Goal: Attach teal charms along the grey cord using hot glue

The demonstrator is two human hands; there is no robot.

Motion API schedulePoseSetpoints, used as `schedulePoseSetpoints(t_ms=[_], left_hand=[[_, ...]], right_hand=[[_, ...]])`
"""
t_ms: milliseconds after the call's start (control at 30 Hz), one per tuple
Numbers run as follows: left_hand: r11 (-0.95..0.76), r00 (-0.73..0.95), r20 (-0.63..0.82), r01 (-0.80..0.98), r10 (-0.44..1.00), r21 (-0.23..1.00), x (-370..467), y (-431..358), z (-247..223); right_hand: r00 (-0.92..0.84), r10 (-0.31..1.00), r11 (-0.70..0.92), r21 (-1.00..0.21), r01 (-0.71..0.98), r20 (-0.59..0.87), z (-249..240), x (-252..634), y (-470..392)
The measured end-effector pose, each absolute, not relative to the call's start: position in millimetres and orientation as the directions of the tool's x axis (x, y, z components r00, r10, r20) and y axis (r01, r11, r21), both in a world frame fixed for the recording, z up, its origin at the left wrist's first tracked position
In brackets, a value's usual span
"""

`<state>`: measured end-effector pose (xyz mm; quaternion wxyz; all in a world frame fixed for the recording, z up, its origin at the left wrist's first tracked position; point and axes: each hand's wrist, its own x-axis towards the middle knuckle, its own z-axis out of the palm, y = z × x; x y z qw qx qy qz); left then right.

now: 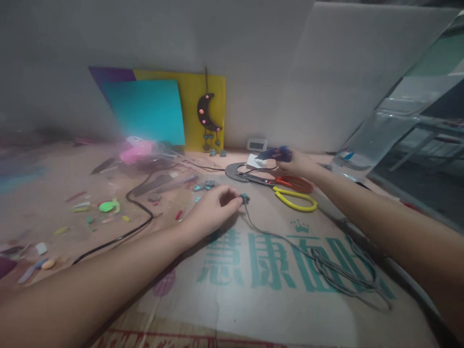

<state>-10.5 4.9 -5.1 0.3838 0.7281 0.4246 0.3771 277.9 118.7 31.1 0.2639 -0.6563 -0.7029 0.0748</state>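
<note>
My left hand (216, 208) is closed in a pinch at a small teal piece (245, 198), which sits at the end of a thin grey cord (270, 234). The cord runs right and lies in loose loops on the printed sheet. At the back right, my right hand (296, 164) is wrapped round a dark blue glue gun (277, 153), its nozzle pointing left over a white card (255, 161). Scissors (296, 203) with a yellow and a red handle lie between my hands. A grey crescent piece (234, 171) rests by their blades.
A dark moon ornament (205, 113) with pink dots hangs against a yellow board (190, 104) at the back. A small white digital device (256, 144) stands near the wall. Clay scraps, a green piece (107, 207) and a black cable (150, 217) litter the left side.
</note>
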Motion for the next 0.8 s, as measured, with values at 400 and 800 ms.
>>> schedulePoseSetpoints(t_ms=[400, 800], left_hand=[[-0.347, 0.352, 0.236, 0.296, 0.906, 0.890, -10.6, 4.2, -2.9], [-0.336, 0.353, 0.212, 0.339, 0.911, 0.879, -12.5, 2.5, -2.8]], right_hand=[[0.088, 0.971, 0.085, -0.668, 0.739, 0.222, 52.0, 268.4, 46.6], [-0.139, 0.948, 0.306, -0.706, 0.639, 0.285, 19.6, 247.3, -13.2]])
